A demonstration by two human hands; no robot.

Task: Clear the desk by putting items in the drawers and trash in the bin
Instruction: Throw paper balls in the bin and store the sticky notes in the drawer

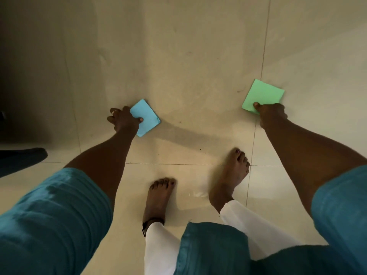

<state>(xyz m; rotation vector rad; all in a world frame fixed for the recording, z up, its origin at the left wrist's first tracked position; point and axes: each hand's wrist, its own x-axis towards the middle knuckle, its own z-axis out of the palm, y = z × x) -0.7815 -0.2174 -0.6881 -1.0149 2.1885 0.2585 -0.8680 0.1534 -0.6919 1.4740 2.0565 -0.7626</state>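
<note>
My left hand (pixel 124 120) pinches a light blue pad of sticky notes (pixel 146 117), thumb on top and fingers beneath it. In my right hand (pixel 271 114) is a green pad of sticky notes (pixel 265 94), gripped by its near corner with the thumb on its top face. Both pads are held out in front of me above the tiled floor. No desk, drawer or bin is in view.
Beige floor tiles (pixel 188 56) fill the view. My two bare feet (pixel 160 195) stand on them below the hands. A dark shape (pixel 21 157) lies at the left edge, with deep shadow above it.
</note>
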